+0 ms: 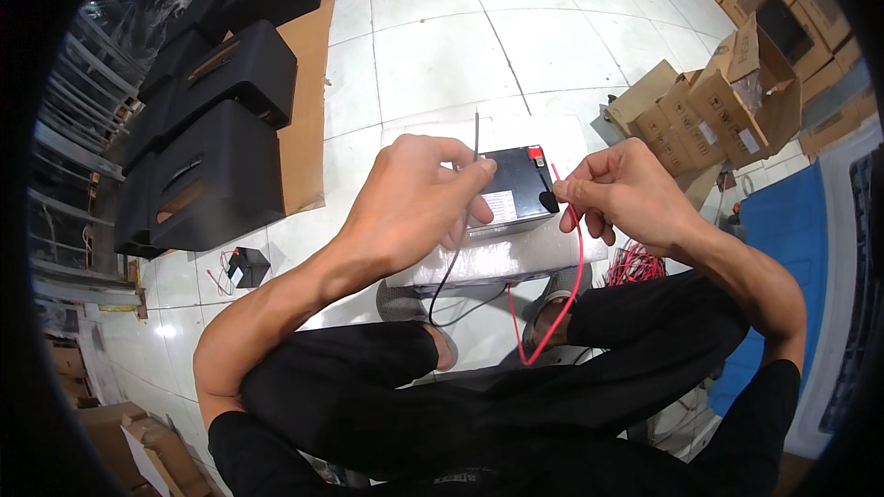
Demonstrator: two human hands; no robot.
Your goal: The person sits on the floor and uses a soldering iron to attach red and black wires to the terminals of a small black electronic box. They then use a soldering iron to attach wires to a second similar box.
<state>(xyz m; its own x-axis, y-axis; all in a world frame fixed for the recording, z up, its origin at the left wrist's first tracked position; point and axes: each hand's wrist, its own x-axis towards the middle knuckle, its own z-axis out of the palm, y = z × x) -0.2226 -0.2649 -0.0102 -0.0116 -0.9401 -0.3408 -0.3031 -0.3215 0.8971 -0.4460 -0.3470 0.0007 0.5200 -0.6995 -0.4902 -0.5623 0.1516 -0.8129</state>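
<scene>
A black box-shaped battery [509, 170] with a red terminal at its far right corner rests on a white foam-like block [497, 263] before my knees. My left hand [414, 198] is at the battery's left side, its thumb and index finger pinching a black wire [448, 274] whose end sticks up past the fingers. To the battery's right, my right hand [635, 193] pinches a red wire [580, 262] near its tip. Beside the right fingertips, a small dark piece [547, 201] shows at the battery's near right corner. Both wires loop down and toward the block's near side.
Several black cases [216, 170] stand on cardboard at the left. A smaller black battery [249, 267] with red wires lies on the tiled floor [433, 46]. Opened cartons [709, 115] stand at the right, near a bundle of red wires [635, 264] and a blue panel [769, 239].
</scene>
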